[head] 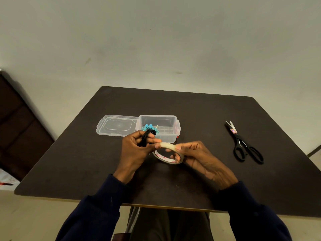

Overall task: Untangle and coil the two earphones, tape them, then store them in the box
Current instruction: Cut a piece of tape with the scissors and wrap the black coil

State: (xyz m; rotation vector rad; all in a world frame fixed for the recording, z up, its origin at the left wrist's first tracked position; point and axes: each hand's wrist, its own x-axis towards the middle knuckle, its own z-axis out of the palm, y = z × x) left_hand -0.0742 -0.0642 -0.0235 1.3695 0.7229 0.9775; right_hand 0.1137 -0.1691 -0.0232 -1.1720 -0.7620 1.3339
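My left hand (pixel 137 148) grips a coiled black earphone (pixel 146 137) above the table, and its fingertips also touch the top of a clear tape roll (pixel 169 154). My right hand (pixel 194 154) holds that tape roll, with fingers through its hole and the thumb on its rim. A coiled blue earphone (pixel 149 127) lies inside the clear plastic box (pixel 171 136) just behind my hands. The box's lid (pixel 118 125) lies flat to its left.
Black scissors (pixel 243 143) lie on the right side of the dark table (pixel 191 112), partly open. A dark cabinet (pixel 15 122) stands at the left, beyond the table edge. The wall rises behind the table's far edge.
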